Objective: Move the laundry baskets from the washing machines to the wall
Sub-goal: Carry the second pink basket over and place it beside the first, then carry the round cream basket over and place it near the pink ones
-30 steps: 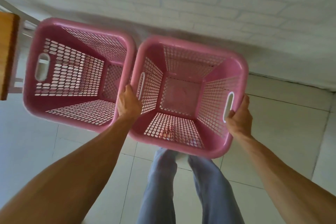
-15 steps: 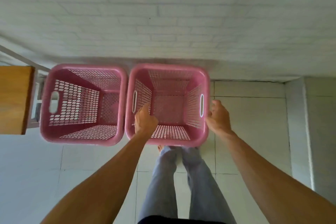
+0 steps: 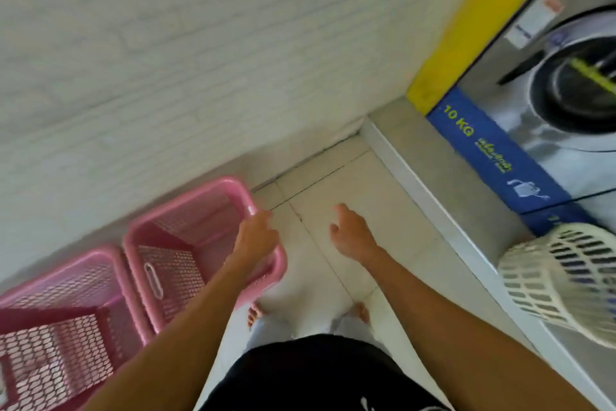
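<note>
Two pink mesh laundry baskets stand side by side on the floor against the white brick wall (image 3: pixel 166 77). The nearer pink basket (image 3: pixel 186 244) lies left of centre, and the second pink basket (image 3: pixel 56 320) sits at the lower left. My left hand (image 3: pixel 255 240) hovers over the nearer basket's right rim, fingers loose, gripping nothing. My right hand (image 3: pixel 350 234) hangs open over bare floor tiles. A white slatted laundry basket (image 3: pixel 563 280) rests on the ledge in front of a washing machine (image 3: pixel 573 90) at the right.
A raised grey plinth (image 3: pixel 430 177) runs along the right under the machines, meeting the wall at a corner. A yellow panel (image 3: pixel 476 17) and a blue 10 KG label (image 3: pixel 493 154) mark the machine front. My bare feet stand on pale tiles.
Both hands have let go of the second pink basket, which now rests on the floor beside the first. The view has swung right, bringing the washing machine and white basket into sight.
</note>
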`<state>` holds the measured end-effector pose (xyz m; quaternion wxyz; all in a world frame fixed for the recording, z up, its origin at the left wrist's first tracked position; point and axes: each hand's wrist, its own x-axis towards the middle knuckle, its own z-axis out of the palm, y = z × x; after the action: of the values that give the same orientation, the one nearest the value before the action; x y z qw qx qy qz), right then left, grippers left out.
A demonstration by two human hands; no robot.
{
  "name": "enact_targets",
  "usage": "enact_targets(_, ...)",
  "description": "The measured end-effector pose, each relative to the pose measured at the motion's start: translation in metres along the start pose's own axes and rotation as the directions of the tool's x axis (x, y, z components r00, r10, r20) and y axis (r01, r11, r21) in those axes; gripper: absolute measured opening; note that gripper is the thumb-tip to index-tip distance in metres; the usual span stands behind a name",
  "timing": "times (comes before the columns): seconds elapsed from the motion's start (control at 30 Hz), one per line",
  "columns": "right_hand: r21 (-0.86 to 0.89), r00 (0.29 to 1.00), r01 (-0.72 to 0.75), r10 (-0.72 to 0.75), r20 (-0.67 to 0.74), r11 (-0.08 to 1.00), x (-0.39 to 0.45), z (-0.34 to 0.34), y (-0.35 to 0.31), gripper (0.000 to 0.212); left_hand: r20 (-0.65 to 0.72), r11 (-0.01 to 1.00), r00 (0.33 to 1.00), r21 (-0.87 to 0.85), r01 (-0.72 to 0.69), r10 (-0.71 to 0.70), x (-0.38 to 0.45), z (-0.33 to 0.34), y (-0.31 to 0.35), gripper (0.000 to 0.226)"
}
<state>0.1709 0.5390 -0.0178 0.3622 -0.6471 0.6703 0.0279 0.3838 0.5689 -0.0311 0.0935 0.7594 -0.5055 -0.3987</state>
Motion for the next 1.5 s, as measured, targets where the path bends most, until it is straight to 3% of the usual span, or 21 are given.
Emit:
enact_targets(0.1,0.084,0.996,-0.071,0.076,-0.051,0.994,-0.018,-0.035,0.063,0.048,0.12,0.995,0.988,0.017,-0.099,0.096,0.012,0.037,0.061,0.051)
enact_targets(0.27,0.212,0.967,-0.178,0.211,-0.144,0.961,-0.05,-0.085,0.173,0.051,0.172,0.954,0.951,0.114,-0.276,0.255,0.014,0.112,0.177,0.051)
enact_targets(0.57,0.41,0.853,-0.297,0.433,-0.292,0.862,-0.111,-0.149,0.339,0.055,0.391,0.785,0.785,0.208,-0.583,0.48,-0.025,0.249,0.344,0.049)
enact_targets(0.83,0.582,0.696,-0.391,0.643,-0.32,0.713,-0.16,-0.165,0.441,0.054,0.605,0.639,0.617,0.22,-0.737,0.503,-0.055,0.345,0.437,0.05)
enact_targets(1.07,0.71,0.586,-0.417,0.765,-0.267,0.568,-0.181,-0.172,0.515,0.052,0.693,0.483,0.484,0.22,-0.848,0.534,-0.064,0.422,0.516,0.05)
enact_targets(1.3,0.697,0.547,-0.485,0.805,-0.228,0.528,-0.188,-0.198,0.597,0.078,0.757,0.393,0.436,0.256,-0.883,0.487,-0.055,0.505,0.586,0.051)
enact_targets(1.5,0.709,0.487,-0.524,0.849,-0.205,0.471,-0.198,-0.231,0.669,0.075,0.784,0.436,0.456,0.266,-0.86,0.421,-0.057,0.557,0.63,0.047)
